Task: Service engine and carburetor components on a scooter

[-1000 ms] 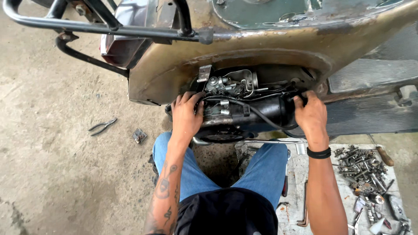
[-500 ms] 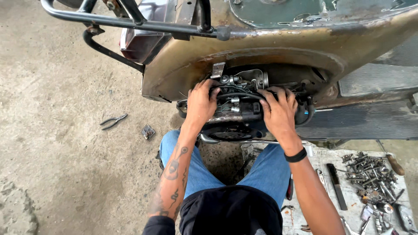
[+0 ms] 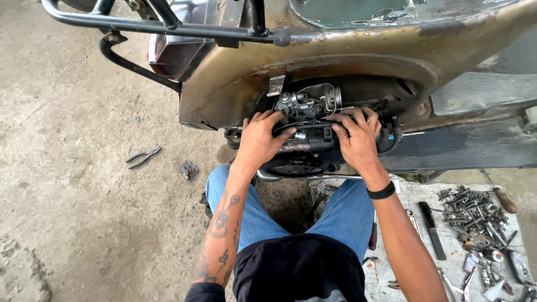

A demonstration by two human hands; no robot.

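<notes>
Bare concrete floor (image 3: pixel 67 168) surrounds a rusty tan scooter body (image 3: pixel 347 67); inside its side opening sits a grimy black-and-silver engine with carburettor (image 3: pixel 305 120). Left hand (image 3: pixel 260 140) and right hand (image 3: pixel 355 137) both press spread fingers onto it, neither grip closed around anything. Grey pliers (image 3: pixel 142 157) lie apart.

Two hands: left hand (image 3: pixel 260 140), right hand (image 3: pixel 356 140). One scooter body (image 3: pixel 358 56). One engine (image 3: pixel 307 120). One pair of pliers (image 3: pixel 143 157). One black brush (image 3: pixel 432 221). One heap of bolts (image 3: pixel 472 210), uncountable. One black wristband (image 3: pixel 382 192).
</notes>
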